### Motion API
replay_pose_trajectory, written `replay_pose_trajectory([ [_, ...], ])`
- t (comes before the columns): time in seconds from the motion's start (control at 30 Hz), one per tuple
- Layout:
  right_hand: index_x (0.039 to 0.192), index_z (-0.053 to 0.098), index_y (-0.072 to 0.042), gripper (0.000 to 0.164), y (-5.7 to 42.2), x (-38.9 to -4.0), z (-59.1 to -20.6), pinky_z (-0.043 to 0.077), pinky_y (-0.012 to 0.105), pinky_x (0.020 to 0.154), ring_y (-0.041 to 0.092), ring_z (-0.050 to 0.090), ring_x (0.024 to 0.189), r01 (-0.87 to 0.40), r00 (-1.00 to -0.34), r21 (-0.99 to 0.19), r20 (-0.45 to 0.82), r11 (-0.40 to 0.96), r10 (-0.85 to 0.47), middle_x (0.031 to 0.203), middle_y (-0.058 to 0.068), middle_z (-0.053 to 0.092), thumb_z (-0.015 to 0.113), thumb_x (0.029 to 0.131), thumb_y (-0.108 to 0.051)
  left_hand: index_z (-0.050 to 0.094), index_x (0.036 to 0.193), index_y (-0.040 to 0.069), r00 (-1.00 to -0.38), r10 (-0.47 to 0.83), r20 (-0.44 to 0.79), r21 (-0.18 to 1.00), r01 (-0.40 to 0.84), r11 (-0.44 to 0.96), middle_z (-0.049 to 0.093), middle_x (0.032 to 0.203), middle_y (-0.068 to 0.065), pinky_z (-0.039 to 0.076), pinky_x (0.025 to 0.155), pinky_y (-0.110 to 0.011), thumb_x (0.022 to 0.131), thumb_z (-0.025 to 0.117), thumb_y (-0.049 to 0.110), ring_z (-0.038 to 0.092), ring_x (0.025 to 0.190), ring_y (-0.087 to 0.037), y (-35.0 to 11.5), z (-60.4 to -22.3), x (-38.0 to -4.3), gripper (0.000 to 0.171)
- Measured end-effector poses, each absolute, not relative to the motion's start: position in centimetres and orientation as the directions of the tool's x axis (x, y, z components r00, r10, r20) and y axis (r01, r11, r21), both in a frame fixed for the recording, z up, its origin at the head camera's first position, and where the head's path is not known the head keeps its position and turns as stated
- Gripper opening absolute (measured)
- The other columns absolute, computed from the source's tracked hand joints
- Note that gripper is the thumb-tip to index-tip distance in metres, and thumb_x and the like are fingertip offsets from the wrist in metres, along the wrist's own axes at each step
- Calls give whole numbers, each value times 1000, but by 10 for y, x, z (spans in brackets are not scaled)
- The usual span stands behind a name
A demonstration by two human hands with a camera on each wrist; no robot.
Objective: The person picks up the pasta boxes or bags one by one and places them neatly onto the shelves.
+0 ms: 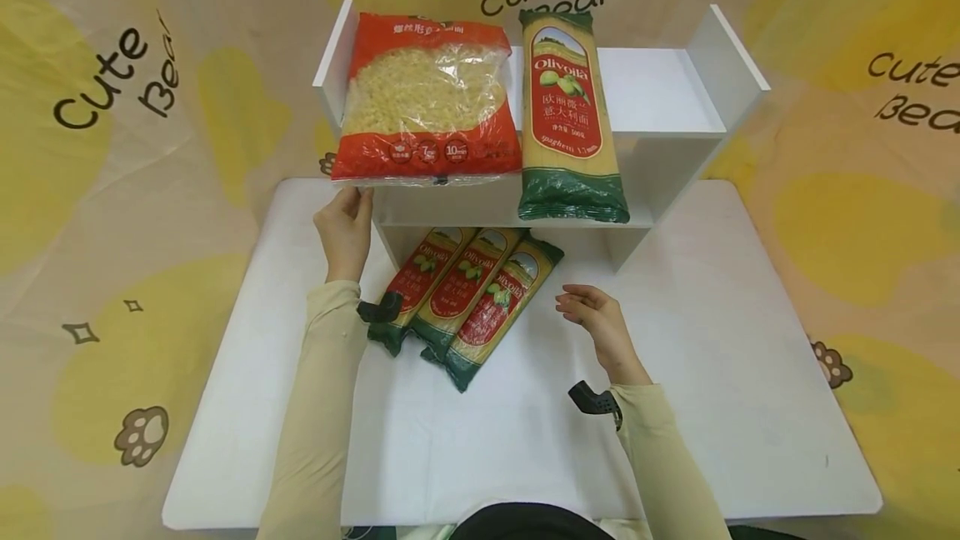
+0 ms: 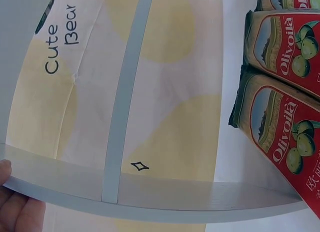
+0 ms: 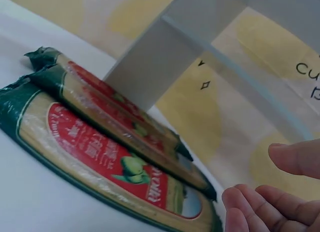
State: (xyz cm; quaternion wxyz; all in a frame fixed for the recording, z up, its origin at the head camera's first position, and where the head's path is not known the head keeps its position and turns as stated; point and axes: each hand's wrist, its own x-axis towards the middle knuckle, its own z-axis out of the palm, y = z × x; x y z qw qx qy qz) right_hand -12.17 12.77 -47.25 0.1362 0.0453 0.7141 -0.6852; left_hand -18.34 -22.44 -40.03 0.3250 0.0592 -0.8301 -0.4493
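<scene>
My left hand pinches the left side panel of a white shelf unit, just under a red pasta bag. Its thumb and curled fingers lie on either side of the panel's edge in the left wrist view. My right hand hovers right of the spaghetti packs, fingers relaxed and holding nothing; thumb and fingertips stand apart in the right wrist view. Three green-ended spaghetti packs, a left pack, a middle pack and a right pack, lie slanted and overlapping at the unit's lower front.
Another spaghetti pack rests on the shelf unit beside the red bag, both reaching over its front. A white table carries the unit. Patterned yellow cloth surrounds the table. A black wrist camera sits by the right sleeve.
</scene>
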Motion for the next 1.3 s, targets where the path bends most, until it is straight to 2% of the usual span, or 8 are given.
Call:
replay_pose_trajectory([
  [0.33, 128, 46, 14, 40, 125, -124, -493, 52, 23, 85, 10, 63, 91, 303, -940, -951, -309, 63, -141, 118, 25, 58, 53, 95, -6, 69, 99, -8, -781, -383, 493, 783, 206, 587, 68, 100, -22, 54, 84, -43, 92, 61, 6, 67, 94, -33, -225, -400, -183, 17],
  [0.63, 126, 47, 17, 40, 111, -126, -517, 50, 35, 93, 12, 64, 90, 384, -911, -923, -385, 33, -151, 112, 21, 62, 55, 93, -5, 68, 91, -10, -771, -382, 510, 773, 214, 598, 69, 93, -23, 55, 81, -45, 91, 61, 4, 68, 90, -34, -225, -399, -183, 16],
  [0.8, 125, 46, 17, 40, 102, -125, -526, 53, 30, 87, 13, 63, 87, 431, -890, -902, -423, -9, -172, 107, 19, 63, 55, 93, -4, 66, 82, -9, -758, -386, 525, 763, 219, 608, 69, 88, -23, 56, 76, -45, 90, 63, 5, 68, 87, -33, -224, -400, -184, 17],
  [0.93, 126, 44, 17, 40, 97, -124, -532, 53, 27, 85, 14, 63, 88, 456, -874, -889, -442, -29, -201, 112, 24, 60, 54, 94, -3, 67, 82, -9, -755, -390, 526, 765, 221, 605, 69, 89, -22, 56, 77, -46, 90, 63, 5, 68, 88, -34, -224, -400, -184, 17],
  [1.07, 128, 42, 18, 41, 93, -125, -535, 53, 27, 86, 16, 63, 92, 468, -867, -883, -449, -39, -215, 118, 29, 56, 52, 95, -4, 68, 85, -9, -756, -388, 527, 767, 227, 600, 70, 89, -22, 56, 77, -45, 90, 63, 5, 68, 88, -33, -224, -400, -185, 16],
  [1.3, 128, 42, 18, 40, 87, -127, -535, 51, 31, 91, 19, 61, 94, 482, -862, -875, -464, -43, -206, 117, 28, 55, 51, 96, -4, 69, 86, -9, -757, -385, 527, 768, 230, 598, 70, 92, -22, 56, 78, -45, 90, 63, 5, 68, 88, -32, -226, -402, -186, 16],
])
